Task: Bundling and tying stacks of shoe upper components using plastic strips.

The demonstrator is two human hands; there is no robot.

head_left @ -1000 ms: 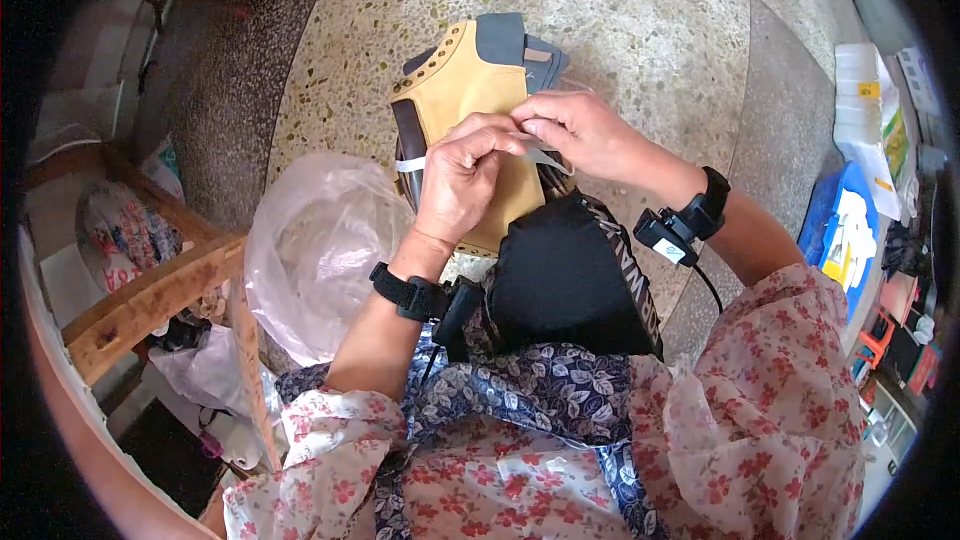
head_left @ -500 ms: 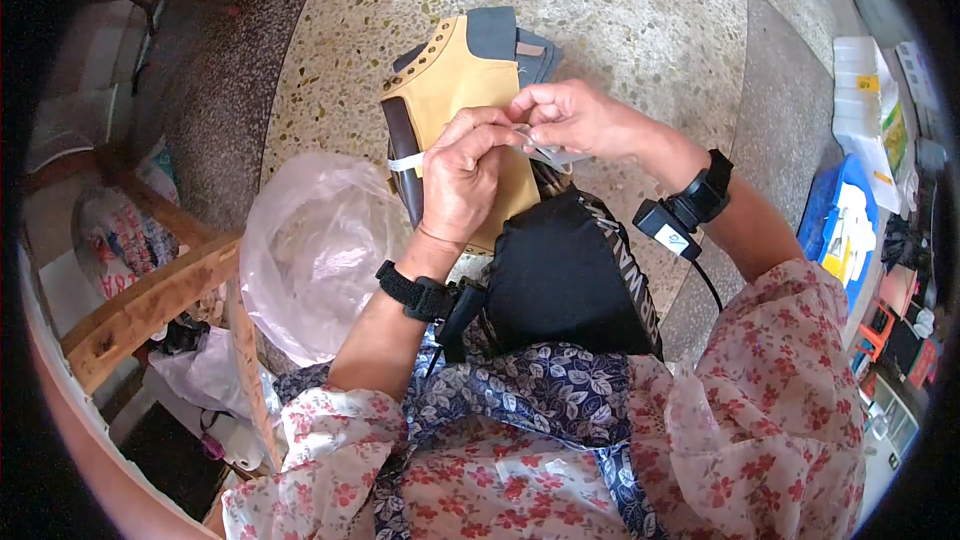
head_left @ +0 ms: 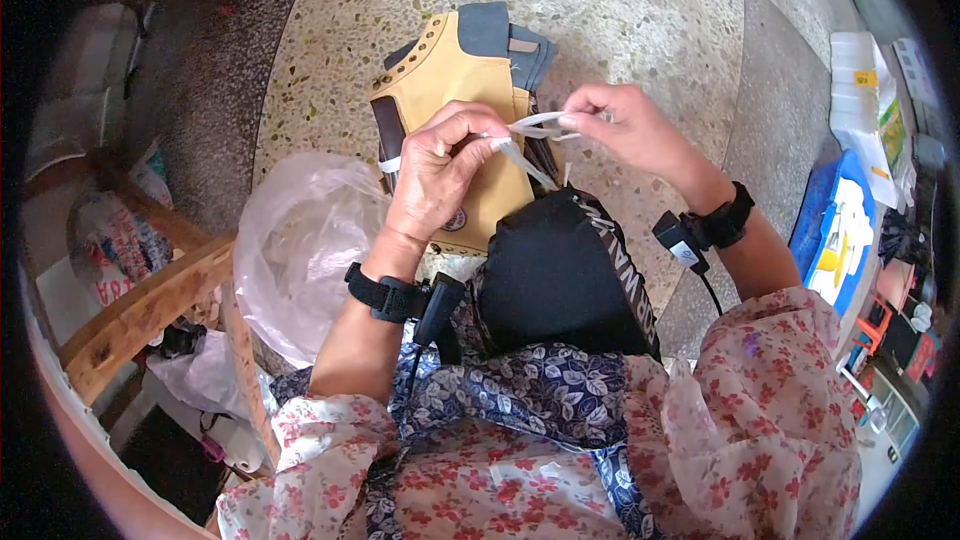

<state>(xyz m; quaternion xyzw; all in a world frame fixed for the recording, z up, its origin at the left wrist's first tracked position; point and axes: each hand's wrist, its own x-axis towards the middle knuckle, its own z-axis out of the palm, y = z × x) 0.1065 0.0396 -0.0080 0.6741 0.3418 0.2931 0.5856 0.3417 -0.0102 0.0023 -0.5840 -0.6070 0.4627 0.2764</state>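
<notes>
A stack of tan leather shoe uppers [head_left: 470, 88] with a row of eyelets and dark grey-blue collar parts lies beyond my knee. Around it runs a white strip [head_left: 536, 122]. My left hand [head_left: 436, 165] is above the stack, pinching the strip between thumb and forefinger. To the right of it, my right hand [head_left: 628, 128] pinches another part of the strip, which stretches as a thin loop between the two hands. One length slants down from my left fingers toward the stack's right side. Any knot is too small to make out.
A clear plastic bag [head_left: 310, 255] stands open left of the stack. Farther left is a wooden frame [head_left: 150, 315]. My black-clad knee [head_left: 550, 280] is close below the hands. A blue tray [head_left: 832, 225] and white foam boxes [head_left: 853, 90] line the right side.
My hands, close together before, have moved apart, the right one going right. The white strip is now drawn out between them. The stack appears slightly shifted left in view.
</notes>
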